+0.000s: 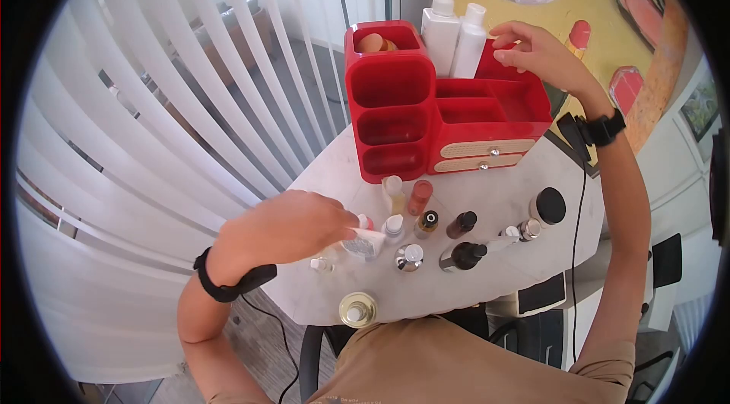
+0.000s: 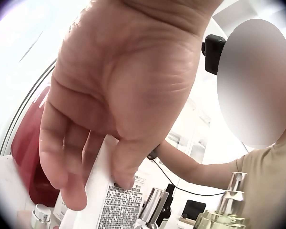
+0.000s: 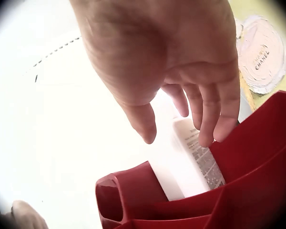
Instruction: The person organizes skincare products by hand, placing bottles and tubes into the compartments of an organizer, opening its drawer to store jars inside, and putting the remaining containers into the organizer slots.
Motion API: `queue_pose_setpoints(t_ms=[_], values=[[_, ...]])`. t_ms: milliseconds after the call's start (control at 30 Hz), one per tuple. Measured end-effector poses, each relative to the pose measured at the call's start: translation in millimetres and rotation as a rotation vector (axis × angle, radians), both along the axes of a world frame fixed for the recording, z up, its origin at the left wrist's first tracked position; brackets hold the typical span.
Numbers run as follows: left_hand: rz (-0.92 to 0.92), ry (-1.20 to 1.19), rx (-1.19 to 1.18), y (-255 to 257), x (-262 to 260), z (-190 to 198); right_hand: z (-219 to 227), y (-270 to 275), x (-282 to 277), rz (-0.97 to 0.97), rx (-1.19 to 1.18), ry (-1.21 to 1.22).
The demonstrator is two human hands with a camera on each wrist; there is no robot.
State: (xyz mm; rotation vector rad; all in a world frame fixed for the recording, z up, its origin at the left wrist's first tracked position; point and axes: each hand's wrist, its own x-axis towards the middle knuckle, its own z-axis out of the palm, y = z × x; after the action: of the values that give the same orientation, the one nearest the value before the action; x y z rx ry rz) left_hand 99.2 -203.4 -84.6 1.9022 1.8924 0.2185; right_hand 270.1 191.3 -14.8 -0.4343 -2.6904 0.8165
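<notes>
My left hand [image 1: 293,228] pinches a white labelled container [image 1: 365,243] above the near left of the table. In the left wrist view, the thumb of that hand [image 2: 119,90] lies against the container's printed side [image 2: 121,207], with the fingers round the other side. Two white bottles [image 1: 439,35] [image 1: 469,43] stand upright in the back of the red organizer [image 1: 391,62]. Beside them my right hand [image 1: 544,54] hovers over the organizer's right rear part, fingers loosely bent and holding nothing. The right wrist view shows this hand [image 3: 167,62] above a white bottle [image 3: 190,162].
Several small bottles, among them a dark one [image 1: 462,256] and a silver-capped one [image 1: 409,256], stand before the organizer. A black-lidded jar [image 1: 549,206] is to the right, a gold-rimmed bottle [image 1: 357,310] near the front edge. Cables hang from both wrists; white blinds [image 1: 175,92] flank the left.
</notes>
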Motion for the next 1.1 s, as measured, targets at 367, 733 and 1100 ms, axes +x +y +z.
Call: queue_pose_setpoints(t_ms=[367,733,1100], values=[[0.047,0.034,0.522,24.6,7.2,96.9,7.8,-145.5,21.0,0.301,-0.241,-0.191],[0.153,-0.369,0.873,69.4,21.6,94.2,8.7,-100.7,27.1,0.100,-0.137,0.178],[-0.270,-0.044,0.102,-9.6,43.8,32.1,-22.8,47.6,-18.3,-0.178,-0.156,0.284]])
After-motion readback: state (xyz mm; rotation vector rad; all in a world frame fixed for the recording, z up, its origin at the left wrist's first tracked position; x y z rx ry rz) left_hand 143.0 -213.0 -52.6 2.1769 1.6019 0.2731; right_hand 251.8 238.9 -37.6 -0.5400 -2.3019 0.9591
